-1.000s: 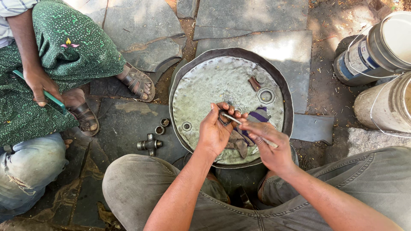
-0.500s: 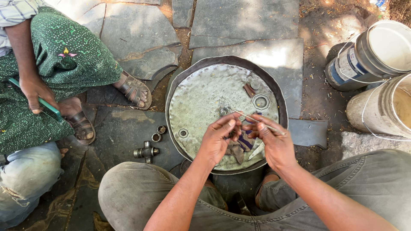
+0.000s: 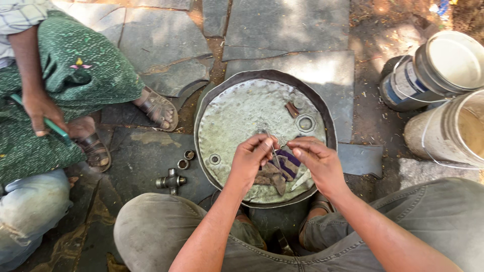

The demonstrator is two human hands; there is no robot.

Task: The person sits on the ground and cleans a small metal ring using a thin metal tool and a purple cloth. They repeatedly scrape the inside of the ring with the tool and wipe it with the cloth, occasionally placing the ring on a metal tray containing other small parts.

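Your left hand [image 3: 250, 157] and right hand [image 3: 318, 162] meet over the near half of the round metal pan [image 3: 242, 113], and the thin metal pin [image 3: 274, 152] sits between them, right above the striped rag [image 3: 285, 163]. Its long axis runs roughly away from you, tilted slightly left; left fingers [image 3: 262, 146] pinch the far end, so that hand is nearer. Right fingers [image 3: 302, 149] are curled just beside the pin; I cannot tell if they touch it.
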